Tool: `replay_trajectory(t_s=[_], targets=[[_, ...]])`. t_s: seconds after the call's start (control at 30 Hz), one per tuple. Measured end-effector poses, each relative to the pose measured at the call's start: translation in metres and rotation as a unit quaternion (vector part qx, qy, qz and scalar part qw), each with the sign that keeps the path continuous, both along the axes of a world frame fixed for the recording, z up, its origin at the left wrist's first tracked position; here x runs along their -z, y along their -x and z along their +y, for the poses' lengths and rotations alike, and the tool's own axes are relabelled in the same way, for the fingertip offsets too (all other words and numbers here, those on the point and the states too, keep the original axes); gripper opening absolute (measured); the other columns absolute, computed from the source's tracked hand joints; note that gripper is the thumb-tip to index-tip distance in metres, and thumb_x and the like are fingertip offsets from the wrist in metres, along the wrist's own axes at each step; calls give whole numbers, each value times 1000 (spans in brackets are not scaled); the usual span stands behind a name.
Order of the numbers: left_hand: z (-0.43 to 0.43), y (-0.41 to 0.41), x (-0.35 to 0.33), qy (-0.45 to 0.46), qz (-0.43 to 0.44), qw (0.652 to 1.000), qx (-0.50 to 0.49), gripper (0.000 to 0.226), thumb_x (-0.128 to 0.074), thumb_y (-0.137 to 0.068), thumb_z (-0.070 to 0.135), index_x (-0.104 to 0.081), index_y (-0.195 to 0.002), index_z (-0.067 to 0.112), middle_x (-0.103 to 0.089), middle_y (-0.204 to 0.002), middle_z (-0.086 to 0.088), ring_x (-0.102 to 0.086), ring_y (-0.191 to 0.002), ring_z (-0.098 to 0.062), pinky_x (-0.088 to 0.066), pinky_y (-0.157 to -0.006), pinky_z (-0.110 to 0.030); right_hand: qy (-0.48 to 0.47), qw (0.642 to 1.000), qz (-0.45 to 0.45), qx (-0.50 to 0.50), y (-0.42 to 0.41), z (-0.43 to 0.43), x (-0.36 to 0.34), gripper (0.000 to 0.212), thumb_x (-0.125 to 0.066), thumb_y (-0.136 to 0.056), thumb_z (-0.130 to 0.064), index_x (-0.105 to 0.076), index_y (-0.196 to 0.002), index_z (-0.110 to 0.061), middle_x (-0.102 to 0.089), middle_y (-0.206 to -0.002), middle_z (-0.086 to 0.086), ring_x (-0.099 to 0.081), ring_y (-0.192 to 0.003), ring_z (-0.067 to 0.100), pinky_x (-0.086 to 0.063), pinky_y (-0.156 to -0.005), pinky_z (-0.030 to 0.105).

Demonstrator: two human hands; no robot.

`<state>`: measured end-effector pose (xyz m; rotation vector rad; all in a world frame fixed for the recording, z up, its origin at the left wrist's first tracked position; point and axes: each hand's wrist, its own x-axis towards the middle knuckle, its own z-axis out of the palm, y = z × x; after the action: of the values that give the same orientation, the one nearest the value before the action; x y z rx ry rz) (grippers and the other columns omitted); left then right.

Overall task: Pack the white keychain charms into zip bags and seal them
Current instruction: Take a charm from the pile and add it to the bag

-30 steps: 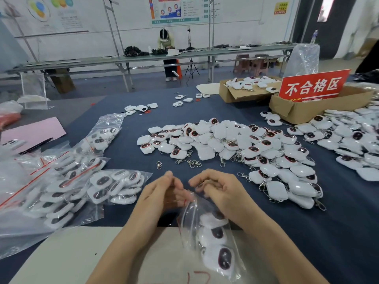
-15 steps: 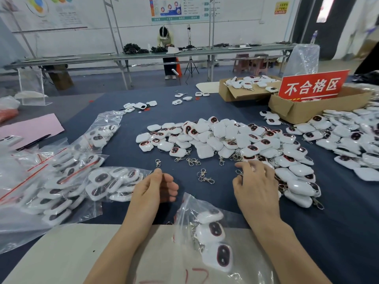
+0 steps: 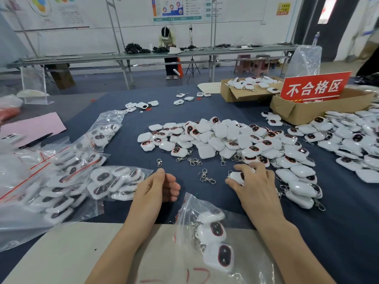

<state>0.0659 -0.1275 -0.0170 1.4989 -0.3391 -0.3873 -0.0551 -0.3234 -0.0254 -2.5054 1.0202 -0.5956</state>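
Observation:
A clear zip bag [image 3: 196, 214] lies between my forearms with three white keychain charms [image 3: 213, 232] inside; its mouth points away from me. My right hand [image 3: 254, 185] rests at the near edge of the big loose pile of white charms [image 3: 225, 138] and its fingers close around one charm [image 3: 235, 177]. My left hand [image 3: 158, 187] hovers just left of the bag's mouth, fingers curled loosely, holding nothing. Loose metal clasps [image 3: 206, 177] lie between the hands.
Filled, sealed zip bags [image 3: 67, 181] are heaped at the left. Two cardboard boxes [image 3: 303, 111] with a red sign stand at the back right, beside another charm pile [image 3: 352, 142]. A beige board [image 3: 67, 255] lies under my forearms. A person stands at a far table.
Both hands let go of the bag's mouth. My right hand reached forward to the pile and closed on a charm, then drew slightly back. My left hand stayed beside the bag.

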Motion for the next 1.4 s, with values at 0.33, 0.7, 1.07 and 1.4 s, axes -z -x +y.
replay_trajectory(t_s=[0.33,0.7,1.07,1.4], targets=[[0,2,-1,13,9,1000,5,43,-42,-108,35,-68,-90,6,-73,-77,-7,-66,-71,-19,-57,-68,-29,-2,984,-172,-49,1,0,-8,43,-56,-101,-15,-50,-140,-31,-61,-105,-20,-58,-94,-2,-42,-79,15],[-7,17,-5,-23,-169,978,117,12,-65,-97,32,-70,-108,36,-73,-100,-3,-68,-92,-29,-57,-83,-41,-489,767,-342,-237,-27,47,-11,20,-73,-89,-14,-62,-106,-15,-76,-96,0,-74,-94,14,-58,-75,22],[-8,19,-1,-59,-251,965,49,18,-62,-100,21,-68,-108,37,-67,-102,15,-67,-93,-6,-51,-74,-16,-380,845,-273,-260,-21,54,-11,18,-70,-93,-26,-71,-93,-44,-75,-93,-17,-71,-88,1,-48,-56,7],[-7,18,-1,-60,-283,956,47,21,-62,-100,16,-73,-112,29,-65,-106,17,-66,-98,-5,-47,-75,-11,-358,858,-266,-254,-20,51,-9,12,-72,-90,-28,-70,-96,-38,-76,-93,-16,-71,-91,2,-53,-74,13]])
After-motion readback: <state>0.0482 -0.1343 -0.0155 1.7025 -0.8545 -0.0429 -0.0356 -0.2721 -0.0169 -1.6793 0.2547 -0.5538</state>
